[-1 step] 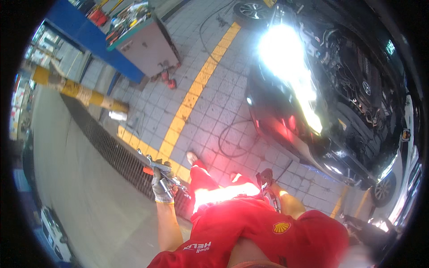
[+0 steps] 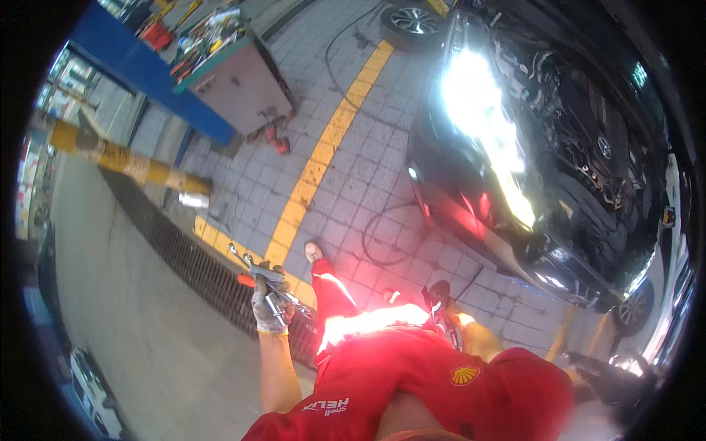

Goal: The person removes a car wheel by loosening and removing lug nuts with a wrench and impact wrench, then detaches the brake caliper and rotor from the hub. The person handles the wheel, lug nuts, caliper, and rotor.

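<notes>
My left hand (image 2: 267, 310), in a grey work glove with a pale cuff, is closed around a bunch of metal hand tools (image 2: 273, 277). Wrench-like ends stick out of the bunch, and one piece in it is orange. The tools are held off to the left of my red work clothes, above the floor grating. My right hand (image 2: 439, 295), in a dark glove, is low in front of my body with its fingers curled. Something metallic shows beside it, but I cannot make out its kind. My red trousers and one shoe (image 2: 314, 252) show between the hands.
At the right stands a dark car (image 2: 471, 184) with its engine bay exposed and headlamp glaring. A tool cart (image 2: 239, 88) stands beside a blue beam (image 2: 158, 73) at the far left. A yellow post (image 2: 125, 160), a floor grating (image 2: 176, 250), a loose wheel (image 2: 413, 20) and a hose (image 2: 365, 235) lie around.
My shoe has moved slightly forward on the tiles, and the view has shifted a little. The left hand keeps its hold on the tools; the right hand has hardly moved.
</notes>
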Action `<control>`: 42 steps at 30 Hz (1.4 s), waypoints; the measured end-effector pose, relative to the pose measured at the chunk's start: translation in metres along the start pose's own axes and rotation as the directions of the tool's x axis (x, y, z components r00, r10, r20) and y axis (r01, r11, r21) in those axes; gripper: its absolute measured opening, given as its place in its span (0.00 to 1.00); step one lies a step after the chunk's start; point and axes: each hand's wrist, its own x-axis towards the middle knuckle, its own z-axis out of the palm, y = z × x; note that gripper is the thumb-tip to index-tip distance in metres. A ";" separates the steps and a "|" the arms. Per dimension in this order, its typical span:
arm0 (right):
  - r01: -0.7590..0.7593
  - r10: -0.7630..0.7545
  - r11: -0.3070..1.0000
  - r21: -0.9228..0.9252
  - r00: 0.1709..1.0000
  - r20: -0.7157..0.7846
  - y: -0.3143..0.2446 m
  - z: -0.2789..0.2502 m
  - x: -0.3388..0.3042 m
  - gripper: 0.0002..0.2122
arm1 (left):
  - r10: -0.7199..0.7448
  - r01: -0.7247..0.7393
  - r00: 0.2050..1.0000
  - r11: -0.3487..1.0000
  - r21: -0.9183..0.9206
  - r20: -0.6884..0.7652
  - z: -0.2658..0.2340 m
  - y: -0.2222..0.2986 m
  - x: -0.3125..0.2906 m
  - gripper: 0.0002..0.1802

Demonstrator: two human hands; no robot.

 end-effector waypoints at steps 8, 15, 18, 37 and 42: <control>-0.176 0.186 0.974 0.143 0.980 -0.065 -0.213 0.011 0.052 0.30 | -0.287 0.283 0.958 0.919 0.274 -0.026 0.058 0.119 0.327 0.23; -0.279 0.333 0.883 0.378 0.939 -0.086 -0.400 -0.004 0.135 0.30 | -0.629 0.507 0.710 0.769 0.390 0.317 0.169 0.124 0.596 0.20; -0.294 0.372 0.838 0.459 0.924 -0.087 -0.467 -0.024 0.199 0.30 | -0.642 0.519 0.731 0.743 0.423 0.231 0.202 0.096 0.701 0.21; -0.237 0.699 0.397 0.887 0.704 -0.125 -0.766 -0.234 0.487 0.30 | -0.980 0.681 0.196 0.123 0.722 -0.018 0.473 -0.096 1.239 0.22; 0.055 0.772 0.160 0.986 0.615 -0.160 -0.862 -0.232 0.566 0.30 | -0.964 0.399 -0.029 -0.253 0.881 -0.264 0.536 -0.162 1.350 0.17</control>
